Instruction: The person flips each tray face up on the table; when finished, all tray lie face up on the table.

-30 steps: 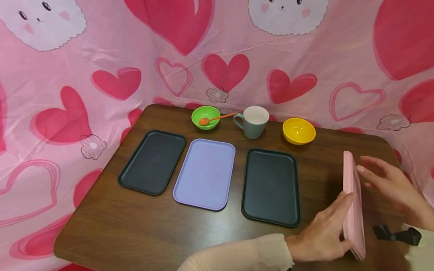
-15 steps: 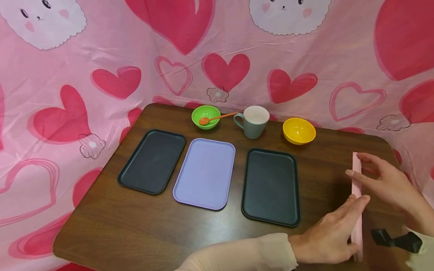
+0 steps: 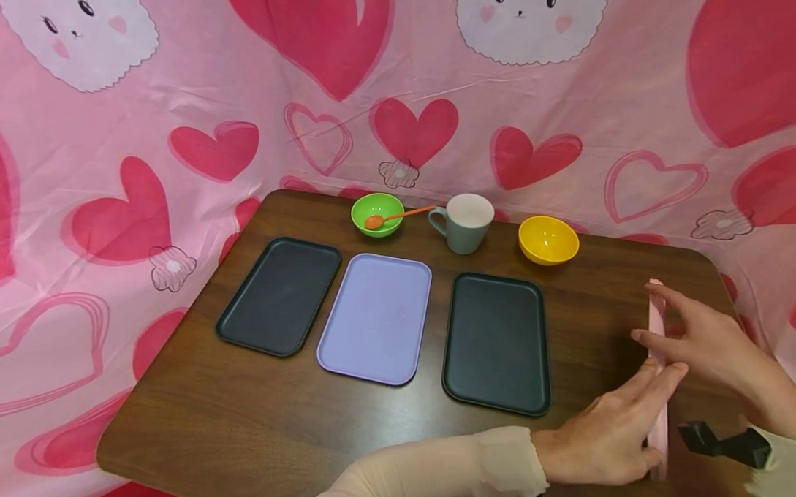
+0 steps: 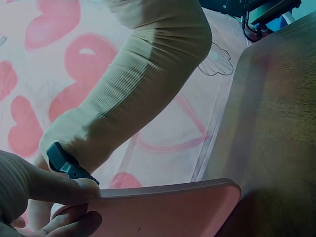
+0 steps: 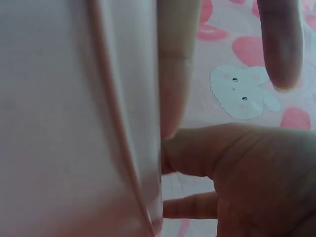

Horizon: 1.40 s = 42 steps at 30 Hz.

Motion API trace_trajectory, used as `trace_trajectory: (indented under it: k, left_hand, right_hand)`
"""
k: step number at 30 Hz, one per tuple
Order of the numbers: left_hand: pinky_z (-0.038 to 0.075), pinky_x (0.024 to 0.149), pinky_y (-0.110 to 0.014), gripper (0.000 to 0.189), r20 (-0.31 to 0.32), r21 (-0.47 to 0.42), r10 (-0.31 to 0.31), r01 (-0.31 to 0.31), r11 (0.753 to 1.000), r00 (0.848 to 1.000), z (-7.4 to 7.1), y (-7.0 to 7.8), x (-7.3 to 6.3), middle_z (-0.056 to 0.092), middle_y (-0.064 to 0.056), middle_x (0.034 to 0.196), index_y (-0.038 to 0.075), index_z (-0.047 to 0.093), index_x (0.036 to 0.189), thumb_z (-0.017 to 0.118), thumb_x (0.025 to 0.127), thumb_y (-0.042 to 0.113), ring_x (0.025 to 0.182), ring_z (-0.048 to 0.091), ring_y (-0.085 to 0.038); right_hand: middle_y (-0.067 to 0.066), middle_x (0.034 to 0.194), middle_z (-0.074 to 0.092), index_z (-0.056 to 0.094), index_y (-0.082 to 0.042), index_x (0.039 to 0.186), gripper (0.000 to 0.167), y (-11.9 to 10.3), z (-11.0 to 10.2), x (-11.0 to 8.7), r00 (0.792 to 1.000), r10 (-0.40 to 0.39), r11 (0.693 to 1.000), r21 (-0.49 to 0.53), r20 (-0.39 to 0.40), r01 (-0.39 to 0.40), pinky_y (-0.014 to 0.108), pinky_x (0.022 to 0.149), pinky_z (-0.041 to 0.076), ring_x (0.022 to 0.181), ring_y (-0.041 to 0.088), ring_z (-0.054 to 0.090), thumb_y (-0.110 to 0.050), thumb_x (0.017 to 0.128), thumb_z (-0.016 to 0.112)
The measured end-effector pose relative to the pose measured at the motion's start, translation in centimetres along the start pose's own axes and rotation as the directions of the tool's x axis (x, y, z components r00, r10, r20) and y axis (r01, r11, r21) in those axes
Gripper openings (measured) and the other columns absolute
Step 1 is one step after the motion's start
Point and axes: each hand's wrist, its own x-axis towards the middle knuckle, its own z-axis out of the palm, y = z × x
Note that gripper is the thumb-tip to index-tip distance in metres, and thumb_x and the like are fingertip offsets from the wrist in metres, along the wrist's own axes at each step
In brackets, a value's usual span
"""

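A pink tray stands on its long edge at the right of the brown table, its narrow side facing up in the head view. My left hand grips its near part, fingers over the upper edge. At the far part, my right hand pinches the tray, the thumb reaching across to its left side. In the left wrist view, left fingers hold the rim of the tray. The tray's face fills the left half of the right wrist view, with fingers against its edge.
A black tray, a lavender tray and another black tray lie flat on the table. Behind them stand a green bowl with an orange spoon, a grey-blue mug and a yellow bowl.
The pink tray has swung from a lean to nearly upright and shifted slightly right. My right hand, at first beside it, now holds it; my left hand moved right with it.
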Motion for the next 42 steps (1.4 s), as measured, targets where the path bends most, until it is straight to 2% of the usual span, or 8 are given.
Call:
trace_trajectory:
  k: [6, 12, 17, 23, 28, 30, 37, 42]
  left_hand:
    - [0.028, 0.11, -0.006, 0.103, -0.091, 0.057, 0.045, -0.04, 0.998, 0.995, 0.3, 0.2, 0.1, 0.017, 0.002, 0.169, 0.013, 0.006, 0.161, 0.076, 0.088, 0.03, 0.15, 0.023, 0.002]
    - [0.02, 0.116, -0.008, 0.106, -0.136, 0.1, 0.112, -0.099, 0.99, 0.984, 0.5, -0.3, -0.2, 0.021, -0.002, 0.168, 0.009, 0.011, 0.16, 0.078, 0.085, 0.042, 0.154, 0.021, -0.003]
    - [0.025, 0.117, -0.011, 0.115, -0.162, -0.1, 0.117, -0.134, 0.986, 0.98, 1.0, -1.4, -0.3, 0.016, 0.002, 0.169, 0.017, 0.008, 0.161, 0.084, 0.078, 0.044, 0.152, 0.023, -0.001]
    - [0.038, 0.111, -0.015, 0.11, -0.024, -0.345, -0.074, 0.062, 0.937, 0.997, 2.4, -3.0, 0.5, 0.021, 0.015, 0.164, 0.032, 0.009, 0.16, 0.083, 0.079, 0.041, 0.145, 0.032, 0.004]
    - [0.047, 0.105, -0.024, 0.104, 0.176, -0.434, -0.288, 0.337, 0.836, 0.941, 4.2, -4.0, 1.4, 0.026, 0.02, 0.159, 0.04, 0.014, 0.157, 0.083, 0.078, 0.043, 0.143, 0.036, 0.002]
    - [0.047, 0.105, -0.024, 0.104, 0.205, -0.416, -0.333, 0.39, 0.821, 0.92, 4.8, -4.3, 1.6, 0.028, 0.02, 0.159, 0.038, 0.017, 0.157, 0.083, 0.077, 0.044, 0.143, 0.037, 0.002]
    - [0.049, 0.098, -0.021, 0.103, 0.195, -0.444, -0.334, 0.387, 0.808, 0.922, 5.6, -4.7, 1.9, 0.035, 0.023, 0.153, 0.04, 0.023, 0.153, 0.088, 0.072, 0.041, 0.135, 0.044, 0.004]
    - [0.05, 0.093, -0.02, 0.104, 0.194, -0.499, -0.318, 0.372, 0.783, 0.928, 5.8, -5.0, 2.0, 0.038, 0.025, 0.15, 0.042, 0.024, 0.152, 0.089, 0.072, 0.036, 0.13, 0.047, 0.005]
  right_hand:
    - [0.045, 0.121, 0.055, 0.037, 0.011, 0.146, 0.079, 0.0, -0.2, -0.1, 0.997, 0.007, 0.999, -0.038, -0.07, -0.01, 0.052, 0.064, 0.052, 0.072, 0.032, 0.055, -0.025, 0.085, 0.073]
    - [0.045, 0.117, 0.056, 0.038, 0.009, 0.146, 0.078, 0.3, -0.2, -0.3, 0.992, 0.041, 0.998, -0.051, -0.115, -0.048, 0.054, 0.063, 0.051, 0.069, 0.032, 0.053, -0.024, 0.084, 0.073]
    - [0.039, 0.103, 0.062, 0.037, 0.01, 0.145, 0.077, 0.3, -0.4, -0.6, 0.989, 0.068, 0.996, -0.053, -0.129, -0.075, 0.031, 0.055, 0.039, 0.067, 0.03, 0.052, -0.025, 0.086, 0.071]
    - [0.036, 0.095, 0.064, 0.037, 0.011, 0.145, 0.073, 0.4, -0.4, -0.9, 0.983, 0.072, 0.996, -0.04, -0.167, -0.08, 0.03, 0.053, 0.036, 0.058, 0.019, 0.047, -0.02, 0.086, 0.068]
    - [0.031, 0.084, 0.064, 0.036, 0.012, 0.145, 0.072, 0.5, -0.5, -1.1, 0.981, 0.085, 0.995, -0.037, -0.177, -0.093, 0.031, 0.054, 0.035, 0.057, 0.017, 0.047, -0.019, 0.088, 0.066]
    - [0.027, 0.078, 0.063, 0.035, 0.011, 0.146, 0.072, 0.6, -0.6, -1.2, 0.98, 0.096, 0.994, -0.031, -0.175, -0.103, 0.031, 0.054, 0.035, 0.056, 0.017, 0.047, -0.019, 0.088, 0.066]
    - [0.046, 0.121, 0.054, 0.035, 0.009, 0.148, 0.072, 1.2, -0.6, -1.7, 0.974, 0.122, 0.992, 0.012, -0.189, -0.122, 0.028, 0.051, 0.04, 0.053, 0.012, 0.052, -0.019, 0.09, 0.067]
    - [0.047, 0.122, 0.051, 0.029, 0.007, 0.152, 0.073, 1.8, -0.4, -2.3, 0.969, 0.186, 0.979, 0.11, -0.159, -0.17, 0.025, 0.048, 0.045, 0.049, 0.007, 0.054, -0.021, 0.094, 0.063]
